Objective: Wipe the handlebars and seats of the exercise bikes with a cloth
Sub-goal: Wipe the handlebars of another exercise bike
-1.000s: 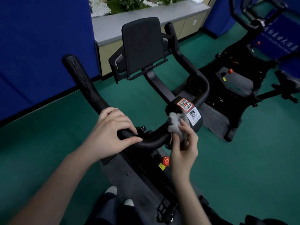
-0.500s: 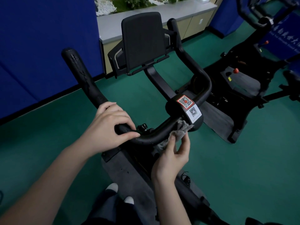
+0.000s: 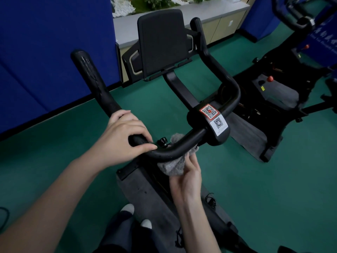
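The right hand [image 3: 186,178] reaches up from below with the grey cloth [image 3: 173,166] bunched in its grip, pressing it to the underside of the black handlebar [image 3: 175,152]. Its fingertips are hidden behind the cloth and the bar, so how tightly they curl cannot be made out. A tuft of the cloth shows above the bar, so it wraps partway round the tube.

Just to the left of this hand, the left hand [image 3: 124,136] grips the same bar at its bend, fingers curled over the top and thumb lying along the near side. Between the two hands a small black knob [image 3: 162,141] sits behind the bar, partly covered by it.

Just beyond the right hand, the bar's centre block carries a red-edged code sticker [image 3: 209,111] and a white code sticker [image 3: 218,124]; their print is too small to read. Farther out, the back of a black screen holder [image 3: 160,42] hides whatever it faces.

Below the hands, two shoe tips [image 3: 127,209] show near the bike frame, which is dark and hard to tell apart.

To the far right a second bike [image 3: 284,84] is cut off by the edge. A blue wall panel [image 3: 45,52] stands to the left, and a grey worktop [image 3: 209,10] runs across the top above the green floor [image 3: 273,179].
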`<state>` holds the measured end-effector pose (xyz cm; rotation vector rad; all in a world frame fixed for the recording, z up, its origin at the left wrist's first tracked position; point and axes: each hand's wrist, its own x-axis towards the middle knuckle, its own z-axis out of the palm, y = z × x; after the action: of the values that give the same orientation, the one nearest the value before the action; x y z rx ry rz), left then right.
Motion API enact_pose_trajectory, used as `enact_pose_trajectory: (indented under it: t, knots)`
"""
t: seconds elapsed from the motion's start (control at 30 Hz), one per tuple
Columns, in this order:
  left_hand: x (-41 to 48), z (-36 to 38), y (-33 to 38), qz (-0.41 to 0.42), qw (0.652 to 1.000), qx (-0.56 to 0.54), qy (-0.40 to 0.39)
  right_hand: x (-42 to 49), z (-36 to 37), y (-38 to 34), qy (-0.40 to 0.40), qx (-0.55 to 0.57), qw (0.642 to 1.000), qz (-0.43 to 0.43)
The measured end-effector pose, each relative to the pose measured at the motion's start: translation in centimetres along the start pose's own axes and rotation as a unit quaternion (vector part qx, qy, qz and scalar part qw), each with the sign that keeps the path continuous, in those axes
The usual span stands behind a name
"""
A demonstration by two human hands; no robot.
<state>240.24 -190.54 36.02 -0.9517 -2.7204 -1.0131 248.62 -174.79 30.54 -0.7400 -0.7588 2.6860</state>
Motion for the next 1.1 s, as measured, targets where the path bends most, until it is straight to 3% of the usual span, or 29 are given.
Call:
enact_pose_trajectory:
  t: [0.3, 0.43, 0.6, 0.7, 0.8, 0.9, 0.97, 1.1]
  knots:
    - [0.0, 0.0, 0.0, 0.006, 1.000, 0.004, 0.002, -1.5, -0.7, 1.2, -0.047, -0.058, 0.996, 0.037]
    - [0.0, 0.0, 0.0, 0.003, 1.000, -0.001, 0.004, -0.6, -0.9, 0.3, 0.011, -0.032, 0.999, 0.003]
    - [-0.1, 0.1, -0.1, 0.010, 1.000, -0.002, 0.011, -2.2, -1.1, 1.5, 0.023, -0.163, 0.986, -0.007]
    - [-0.1, 0.1, -0.3, 0.012, 1.000, -0.004, 0.012, -2.4, -1.6, 0.3, 0.107, -0.239, 0.957, -0.121]
    - [-0.2, 0.2, -0.3, 0.016, 1.000, -0.003, 0.021, -2.2, -1.3, -1.3, 0.153, -0.357, 0.861, -0.327]
    - [-0.1, 0.3, -0.3, 0.016, 0.999, -0.003, 0.028, -1.4, 0.1, -2.0, 0.053, -0.519, 0.728, -0.445]
    - [-0.1, 0.3, -0.4, 0.016, 0.999, -0.003, 0.031, -0.8, 1.0, -2.3, -0.035, -0.622, 0.633, -0.459]
    - [-0.2, 0.4, -0.5, 0.019, 0.999, -0.004, 0.031, 0.0, 2.6, -4.6, -0.143, -0.760, 0.491, -0.400]
